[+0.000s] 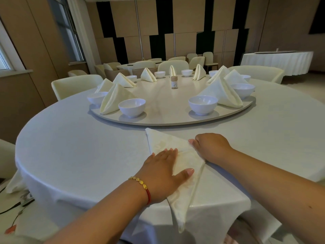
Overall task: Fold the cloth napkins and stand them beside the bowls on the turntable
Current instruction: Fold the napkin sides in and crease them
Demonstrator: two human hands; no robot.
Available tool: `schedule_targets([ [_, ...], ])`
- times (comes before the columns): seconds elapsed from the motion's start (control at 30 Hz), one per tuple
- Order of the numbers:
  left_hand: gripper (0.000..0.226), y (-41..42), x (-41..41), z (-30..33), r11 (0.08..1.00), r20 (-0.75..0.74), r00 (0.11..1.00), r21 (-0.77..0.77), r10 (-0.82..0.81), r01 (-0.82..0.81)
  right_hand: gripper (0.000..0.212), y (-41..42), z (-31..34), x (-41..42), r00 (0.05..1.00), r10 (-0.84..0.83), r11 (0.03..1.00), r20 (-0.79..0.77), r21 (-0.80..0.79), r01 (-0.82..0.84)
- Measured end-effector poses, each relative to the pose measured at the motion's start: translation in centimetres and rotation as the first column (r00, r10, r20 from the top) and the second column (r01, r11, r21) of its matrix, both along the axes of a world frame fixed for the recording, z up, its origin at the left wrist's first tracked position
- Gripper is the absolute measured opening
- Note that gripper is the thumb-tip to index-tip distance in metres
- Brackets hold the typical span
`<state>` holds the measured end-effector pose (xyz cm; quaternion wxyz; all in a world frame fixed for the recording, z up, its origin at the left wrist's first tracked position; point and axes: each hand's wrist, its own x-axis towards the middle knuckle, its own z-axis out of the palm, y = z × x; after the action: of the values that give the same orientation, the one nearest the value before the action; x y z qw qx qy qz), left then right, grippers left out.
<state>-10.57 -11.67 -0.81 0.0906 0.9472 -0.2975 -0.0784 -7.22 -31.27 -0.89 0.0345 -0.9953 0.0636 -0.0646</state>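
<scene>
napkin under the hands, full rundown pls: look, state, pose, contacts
The cream cloth napkin with a faint woven pattern lies flat on the white tablecloth, folded into a long pointed shape. Its far tip points toward the round turntable; its near tip hangs over the table edge. The left hand presses on it with straight fingers; the right hand, fingers curled, touches its right edge. It is not yet standing.

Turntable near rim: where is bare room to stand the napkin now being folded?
Bare rim between the near-left bowl and near-right bowl on the turntable. Napkins crowd the outer sides: left standing napkin, right standing napkin. The bottle stands mid-turntable.
</scene>
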Motion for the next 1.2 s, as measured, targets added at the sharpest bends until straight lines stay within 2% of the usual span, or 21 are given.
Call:
schedule_targets([
  [0.3,0.084,-0.3,0.2,-0.9,0.991,0.067,0.998,0.135,-0.015,0.006,0.038,-0.3,-0.2,0.1,1.000,0.011,0.999,0.002,0.030,-0.011],
  [0.33,0.084,-0.3,0.2,-0.9,0.990,0.072,0.997,0.144,-0.015,0.004,0.036,-0.2,-0.1,0.0,0.998,-0.005,1.000,0.070,0.020,0.004],
  [0.4,0.084,-0.3,0.2,-1.0,0.989,0.081,0.997,0.148,-0.012,0.000,0.041,0.2,0.1,-0.6,0.937,0.016,1.000,0.349,0.005,-0.019],
  [0.43,0.084,-0.3,0.1,-1.0,0.990,0.088,0.996,0.143,-0.010,-0.003,0.048,0.5,0.3,-1.2,0.883,0.082,0.995,0.462,0.014,-0.100],
  [0.47,0.083,-0.3,0.1,-1.0,0.991,0.094,0.996,0.135,-0.009,-0.004,0.059,0.9,0.6,-1.9,0.844,0.173,0.975,0.508,0.035,-0.220],
  [0.53,0.083,-0.2,0.1,-1.1,0.993,0.100,0.995,0.117,-0.011,-0.001,0.083,1.6,0.7,-3.5,0.843,0.335,0.893,0.420,0.143,-0.426],
  [0.57,0.082,-0.2,0.1,-1.1,0.994,0.102,0.995,0.109,-0.014,0.003,0.089,1.9,0.5,-4.1,0.872,0.380,0.858,0.307,0.236,-0.457],
  [0.63,0.081,-0.2,0.1,-1.1,0.995,0.103,0.995,0.098,-0.017,0.007,0.087,1.7,0.2,-4.4,0.895,0.441,0.821,0.067,0.372,-0.433],
  [0.7,0.082,-0.2,0.1,-1.1,0.994,0.107,0.994,0.105,-0.022,0.010,0.082,1.1,0.3,-4.5,0.869,0.472,0.849,-0.151,0.346,-0.401],
  [0.77,0.081,-0.3,0.0,-1.1,0.993,0.106,0.994,0.116,-0.028,0.016,0.079,0.6,0.6,-4.4,0.828,0.484,0.873,-0.283,0.212,-0.439],
  [0.9,0.069,0.3,0.7,-0.9,0.992,0.065,0.995,0.111,-0.074,0.067,0.068,0.1,0.8,-4.0,0.786,0.513,0.856,-0.345,0.147,-0.495],
  [1.03,0.060,1.9,1.7,-0.5,0.978,0.016,0.986,0.127,-0.167,0.164,0.089,0.3,0.7,-3.9,0.788,0.520,0.852,-0.329,0.132,-0.507],
  [1.2,0.061,4.5,1.9,0.0,0.947,-0.062,0.953,0.113,-0.295,0.301,0.080,0.3,0.5,-4.1,0.801,0.505,0.860,-0.321,0.112,-0.498],
])
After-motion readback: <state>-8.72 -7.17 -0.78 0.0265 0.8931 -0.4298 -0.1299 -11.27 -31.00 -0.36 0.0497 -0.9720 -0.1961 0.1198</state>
